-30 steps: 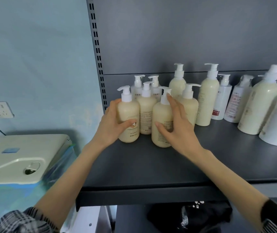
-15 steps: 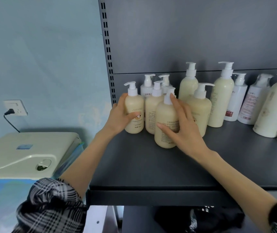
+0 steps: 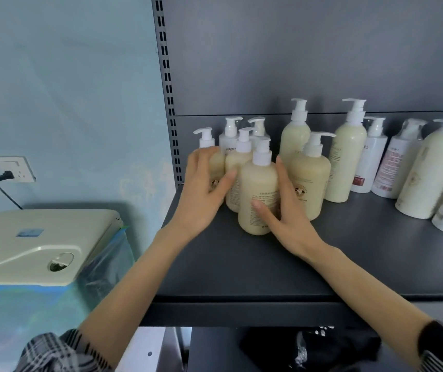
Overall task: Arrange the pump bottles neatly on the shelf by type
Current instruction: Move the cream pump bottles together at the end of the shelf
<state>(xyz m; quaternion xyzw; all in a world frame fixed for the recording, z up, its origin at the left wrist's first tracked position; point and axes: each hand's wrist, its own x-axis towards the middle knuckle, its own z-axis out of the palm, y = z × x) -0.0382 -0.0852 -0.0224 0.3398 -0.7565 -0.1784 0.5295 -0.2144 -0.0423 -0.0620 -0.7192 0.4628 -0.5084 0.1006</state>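
Several short cream pump bottles cluster at the left end of the dark grey shelf. My left hand wraps round the leftmost cream bottle, thumb in front of it. My right hand holds the front cream bottle, thumb across its label and fingers along its right side. Another cream bottle stands between them, and one more just right of my right hand. Two small white bottles stand behind the cluster.
Tall cream bottles and white bottles line the back toward the right, with larger ones at the right edge. A slotted upright bounds the shelf on the left. A beige machine and a wall socket lie left.
My left hand has slid the leftmost cream bottle back and tighter against the cluster. My right hand stays on the front bottle. The view has shifted left.
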